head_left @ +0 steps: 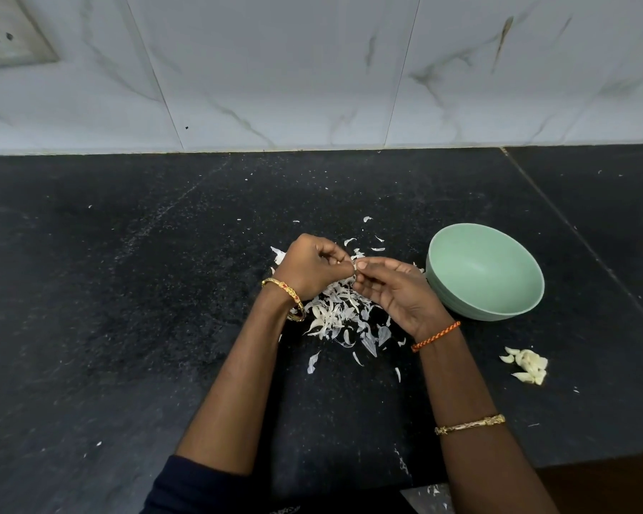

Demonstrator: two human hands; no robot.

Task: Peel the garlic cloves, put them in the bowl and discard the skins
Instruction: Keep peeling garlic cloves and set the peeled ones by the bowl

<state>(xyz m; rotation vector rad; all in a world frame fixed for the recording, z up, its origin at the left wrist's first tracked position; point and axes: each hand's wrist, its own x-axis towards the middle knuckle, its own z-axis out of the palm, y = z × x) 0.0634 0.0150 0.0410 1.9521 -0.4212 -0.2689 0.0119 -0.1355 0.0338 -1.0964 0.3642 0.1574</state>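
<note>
My left hand [312, 268] and my right hand [390, 291] meet fingertip to fingertip above a heap of white garlic skins [336, 313] on the black counter. Between them they pinch a small garlic clove [354, 266], mostly hidden by the fingers. A pale green bowl [513, 306] stands just right of my right hand, tilted toward me, and its visible inside holds nothing. Several peeled cloves [528, 365] lie in a small pile on the counter in front of the bowl, to the right.
Loose skin flakes are scattered around the heap and behind it [367, 218]. The marble-tiled wall [312, 87] rises at the counter's back, with a socket plate [4, 35] at upper left. The counter's front edge [591, 463] runs at lower right.
</note>
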